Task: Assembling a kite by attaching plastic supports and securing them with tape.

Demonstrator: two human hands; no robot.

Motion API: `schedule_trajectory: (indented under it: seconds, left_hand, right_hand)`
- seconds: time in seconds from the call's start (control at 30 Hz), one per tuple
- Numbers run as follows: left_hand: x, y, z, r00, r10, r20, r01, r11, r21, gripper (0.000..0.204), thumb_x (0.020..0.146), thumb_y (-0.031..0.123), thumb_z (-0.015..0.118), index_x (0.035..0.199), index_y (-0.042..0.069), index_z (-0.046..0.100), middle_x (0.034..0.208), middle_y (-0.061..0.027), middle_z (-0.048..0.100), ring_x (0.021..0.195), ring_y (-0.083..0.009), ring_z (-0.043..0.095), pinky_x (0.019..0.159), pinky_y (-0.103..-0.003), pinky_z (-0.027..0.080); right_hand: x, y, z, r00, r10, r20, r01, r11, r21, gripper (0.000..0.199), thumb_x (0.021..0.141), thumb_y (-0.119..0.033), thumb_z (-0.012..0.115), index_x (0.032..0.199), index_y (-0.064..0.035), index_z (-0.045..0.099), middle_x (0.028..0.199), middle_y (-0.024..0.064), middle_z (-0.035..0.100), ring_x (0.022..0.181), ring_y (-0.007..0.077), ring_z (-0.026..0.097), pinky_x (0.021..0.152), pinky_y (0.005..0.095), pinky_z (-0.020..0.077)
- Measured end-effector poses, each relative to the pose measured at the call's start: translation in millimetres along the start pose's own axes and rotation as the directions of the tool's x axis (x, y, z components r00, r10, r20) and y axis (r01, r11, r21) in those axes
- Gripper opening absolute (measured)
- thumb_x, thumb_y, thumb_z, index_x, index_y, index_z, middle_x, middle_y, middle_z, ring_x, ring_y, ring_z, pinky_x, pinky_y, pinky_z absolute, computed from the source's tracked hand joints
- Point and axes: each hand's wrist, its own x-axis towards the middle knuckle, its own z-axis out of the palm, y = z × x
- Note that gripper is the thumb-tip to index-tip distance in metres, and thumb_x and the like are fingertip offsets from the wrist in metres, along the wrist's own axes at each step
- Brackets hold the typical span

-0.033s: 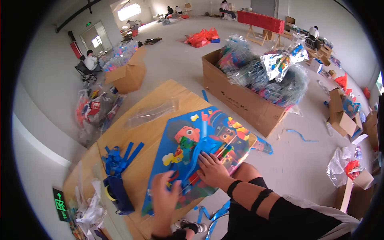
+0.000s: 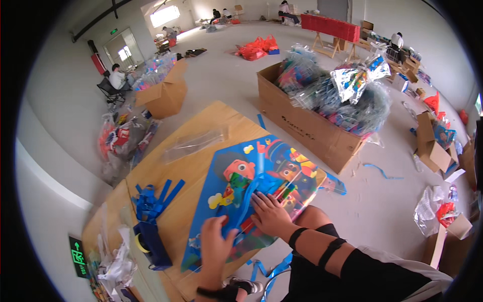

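Wide, White and Daylit

The space is enclosed by plain white walls (image 2: 53,95) and floored in smooth pale grey concrete-like flooring (image 2: 221,70). Daylight is admitted through a bright rectangular window (image 2: 165,16) at the far left, and a glare is cast across the floor nearby. A pale door with a glazed pane (image 2: 124,52) is set in the left-hand wall. A black-framed folding chair (image 2: 108,92) is placed below it. In the foreground, a light-brown wooden bench (image 2: 217,117) is seen.

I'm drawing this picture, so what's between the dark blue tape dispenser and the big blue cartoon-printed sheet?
Just bare light-brown wooden table lies between the dark blue tape dispenser and the cartoon-printed sheet, in the head view.
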Motion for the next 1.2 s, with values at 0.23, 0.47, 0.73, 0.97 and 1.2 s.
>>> schedule_trajectory:
  seconds: [0.23, 0.47, 0.73, 0.97, 1.2]
  left_hand:
    - [-9.6, -44.4, 58.9, 0.994, -0.085, 0.068, 0.057, 0.94, 0.336, 0.031, 0.084, 0.023, 0.079, 0.103, 0.005, 0.063, 0.103, -0.0157, 0.065, 0.104, -0.0391, 0.063, 0.088, -0.052, 0.05]
    - [0.9, -62.0, 18.4, 0.962, -0.198, 0.188, 0.17, 0.973, 0.158, 0.029, 0.083, 0.003, 0.074, 0.104, 0.007, 0.054, 0.094, -0.0202, 0.066, 0.092, -0.0454, 0.064, 0.077, -0.051, 0.053]
    - [-8.9, -95.6, -18.5, 0.792, -0.331, 0.513, 0.55, 0.751, -0.364, 0.027, 0.087, -0.012, 0.052, 0.109, 0.004, 0.054, 0.087, -0.01, 0.067, 0.074, -0.0146, 0.066, 0.067, -0.03, 0.051]
    - [-14.7, -98.5, -42.0, 0.658, -0.341, 0.672, 0.741, 0.452, -0.496, 0.021, 0.085, -0.007, 0.05, 0.099, 0.005, 0.059, 0.088, -0.0072, 0.063, 0.076, -0.0139, 0.061, 0.072, -0.027, 0.049]
    - [-22.6, -118.5, -39.6, 0.658, -0.489, 0.573, 0.751, 0.371, -0.547, 0.014, 0.103, 0.017, 0.067, 0.107, 0.004, 0.062, 0.089, -0.0059, 0.067, 0.074, -0.0114, 0.06, 0.063, -0.025, 0.048]
  right_hand:
    - [0.6, 0.5, -2.2, 0.996, 0.039, 0.084, -0.039, 0.999, -0.005, 0.062, 0.104, -0.041, 0.05, 0.154, -0.003, 0.048, 0.164, 0.0124, 0.043, 0.153, 0.0299, 0.038, 0.127, 0.0496, 0.026]
    - [2.2, 0.5, -6.0, 0.968, 0.086, 0.238, -0.078, 0.996, -0.043, 0.06, 0.106, -0.044, 0.046, 0.149, -0.0032, 0.055, 0.158, 0.0139, 0.05, 0.152, 0.0297, 0.038, 0.128, 0.0488, 0.0225]
    - [1.3, 0.4, -6.4, 0.981, 0.067, 0.18, -0.063, 0.998, -0.027, 0.058, 0.105, -0.044, 0.046, 0.144, -0.0025, 0.058, 0.154, 0.0152, 0.053, 0.15, 0.0316, 0.041, 0.128, 0.0489, 0.0221]
    - [-1.7, 3.0, -2.2, 0.993, 0.044, 0.111, -0.042, 0.999, -0.019, 0.058, 0.104, -0.045, 0.047, 0.14, -0.0009, 0.06, 0.15, 0.0176, 0.055, 0.148, 0.0332, 0.043, 0.128, 0.0499, 0.0227]
    - [1.3, 0.5, -6.7, 0.969, 0.068, 0.238, -0.055, 0.997, -0.06, 0.059, 0.105, -0.045, 0.047, 0.143, -0.0018, 0.058, 0.153, 0.0166, 0.053, 0.15, 0.0325, 0.041, 0.128, 0.05, 0.0222]
